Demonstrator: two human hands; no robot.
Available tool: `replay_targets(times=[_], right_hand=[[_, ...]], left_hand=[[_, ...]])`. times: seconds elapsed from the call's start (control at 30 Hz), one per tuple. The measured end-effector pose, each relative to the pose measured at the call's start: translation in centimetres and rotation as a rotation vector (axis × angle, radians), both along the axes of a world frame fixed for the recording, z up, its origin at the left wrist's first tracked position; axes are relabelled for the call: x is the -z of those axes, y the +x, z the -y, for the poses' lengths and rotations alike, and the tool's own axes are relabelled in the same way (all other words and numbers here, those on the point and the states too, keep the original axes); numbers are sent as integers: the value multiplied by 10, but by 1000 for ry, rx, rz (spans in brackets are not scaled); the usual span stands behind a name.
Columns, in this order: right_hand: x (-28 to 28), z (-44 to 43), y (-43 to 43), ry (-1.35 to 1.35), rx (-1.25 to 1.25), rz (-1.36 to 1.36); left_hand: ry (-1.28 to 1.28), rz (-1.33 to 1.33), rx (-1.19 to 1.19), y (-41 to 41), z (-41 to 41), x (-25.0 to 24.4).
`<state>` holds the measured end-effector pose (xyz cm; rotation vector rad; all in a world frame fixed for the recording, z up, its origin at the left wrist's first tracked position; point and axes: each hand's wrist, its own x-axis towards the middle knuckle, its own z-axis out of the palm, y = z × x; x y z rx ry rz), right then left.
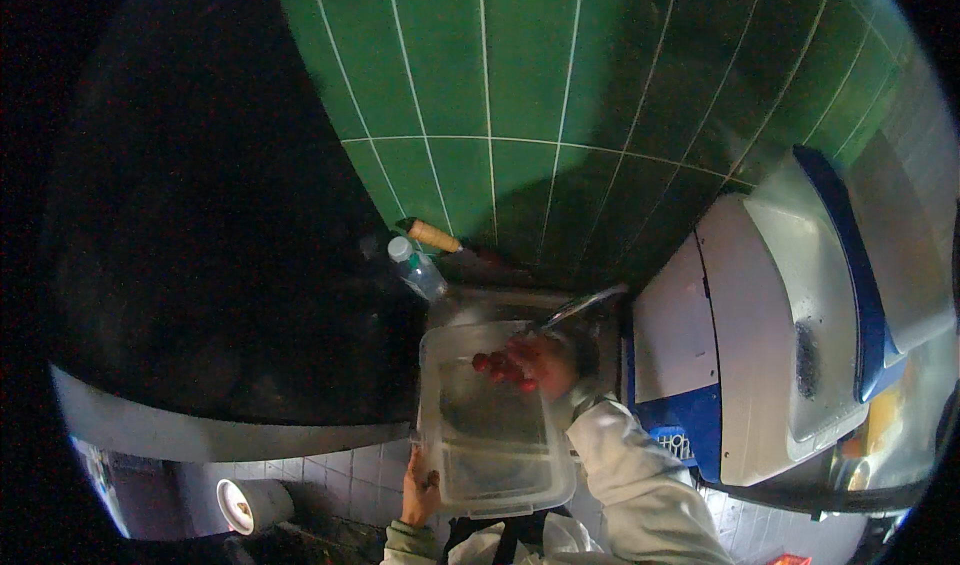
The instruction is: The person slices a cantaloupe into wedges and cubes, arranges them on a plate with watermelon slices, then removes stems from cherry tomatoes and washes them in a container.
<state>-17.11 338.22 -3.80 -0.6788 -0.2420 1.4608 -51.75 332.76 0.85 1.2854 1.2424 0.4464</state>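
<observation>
A clear plastic container (504, 467) is in front of me, tilted over a sink area below a metal tap (581, 306). My left hand (421, 490) grips its left rim near the lower corner, thumb on the wall. Over the container's far right part, my right hand (553, 368) is blurred by motion. Several small round red fruits (506, 366) lie in and at its fingers, just below the tap's spout. Their exact kind is unclear. The container's floor looks wet or cloudy.
A clear bottle with a white cap (418, 269) stands behind the container, beside a wooden-handled knife (435, 235) against green wall tiles (517, 62). At right is a white and blue appliance (750, 340). A large dark surface (225, 227) fills the left. A white bucket (274, 503) stands lower left.
</observation>
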Motion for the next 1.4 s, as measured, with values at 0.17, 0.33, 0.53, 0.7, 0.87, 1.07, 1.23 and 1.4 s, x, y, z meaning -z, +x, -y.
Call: replay_targets(times=[0.17,0.33,0.53,0.7,0.87,1.07,1.23,1.4], right_hand=[[-23,-5,6,-61,-197,67],[-12,-12,17,55,-509,197],[-2,-13,21,26,-452,-239],[-63,1,19,242,-352,760],[8,59,-5,-145,157,2063],[50,115,-21,-382,58,1938],[46,103,-17,-374,24,1930],[42,96,-39,-256,-27,1907]], left_hand=[[228,29,58,-10,8,25],[274,23,34,-4,6,23],[59,245,-177,-4,4,49],[18,195,-180,-10,8,67],[-149,191,-207,1,13,35],[257,-37,-183,20,19,16],[852,-384,106,47,-13,-36],[415,447,301,150,-90,-32]])
